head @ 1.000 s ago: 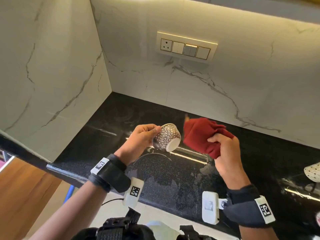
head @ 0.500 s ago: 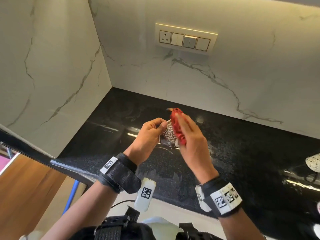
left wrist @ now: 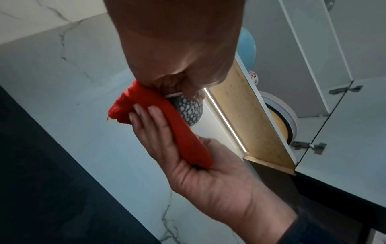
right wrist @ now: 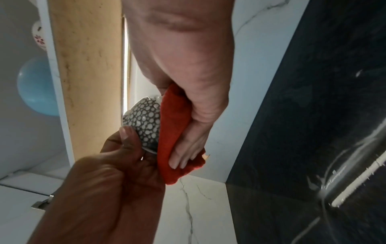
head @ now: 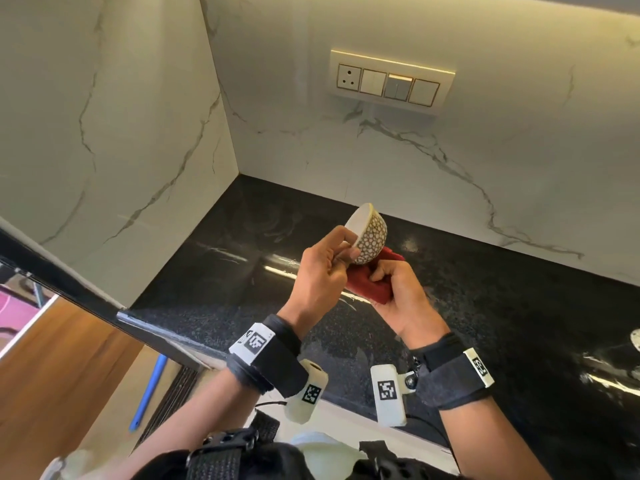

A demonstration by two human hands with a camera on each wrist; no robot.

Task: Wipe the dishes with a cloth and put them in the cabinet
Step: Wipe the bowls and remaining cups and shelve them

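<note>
Both hands busy: left hand (head: 320,268) grips patterned bowl (head: 369,234) (tilted); right hand (head: 398,299) presses red cloth (head: 367,285) against it.

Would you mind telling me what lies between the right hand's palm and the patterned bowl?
The red cloth: the right hand presses it against the patterned bowl, which the left hand holds. The right wrist view shows it best.

The bowl (head: 370,235) is glazed ceramic, glossy, with a dotted pattern outside and a plain white interior. The red cloth (head: 369,287) is soft, matt, napped fabric. The desk (head: 502,306) is polished black speckled stone, reflective. The wall (head: 381,161) is smooth white veined marble.
</note>
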